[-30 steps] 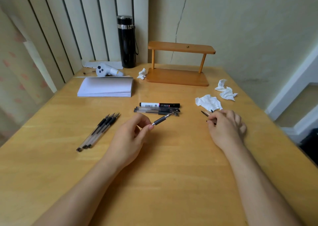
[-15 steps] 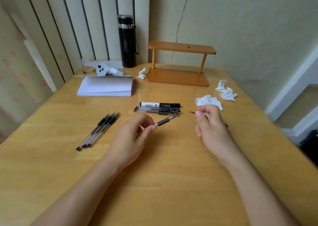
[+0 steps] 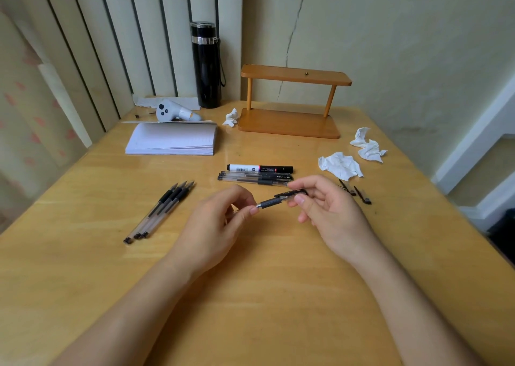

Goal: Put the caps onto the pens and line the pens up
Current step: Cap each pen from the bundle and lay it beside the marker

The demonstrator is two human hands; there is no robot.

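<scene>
Two hands meet mid-counter (image 3: 278, 296): left hand (image 3: 220, 226) fingers pinch pen (image 3: 269, 203) steady, right hand (image 3: 328, 209) fingers clamp cap (image 3: 292, 193) tip-aligned for seating.

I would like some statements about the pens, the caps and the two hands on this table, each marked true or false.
1. The left hand holds a pen by its barrel. True.
2. The right hand lies flat on the table. False: it is raised and holds a cap at the pen's tip.
3. Three uncapped pens lie together left of the hands. True.
4. No loose caps are left on the table. False: two loose caps lie right of the right hand.
5. The black bottle lies on its side. False: it stands upright.
</scene>
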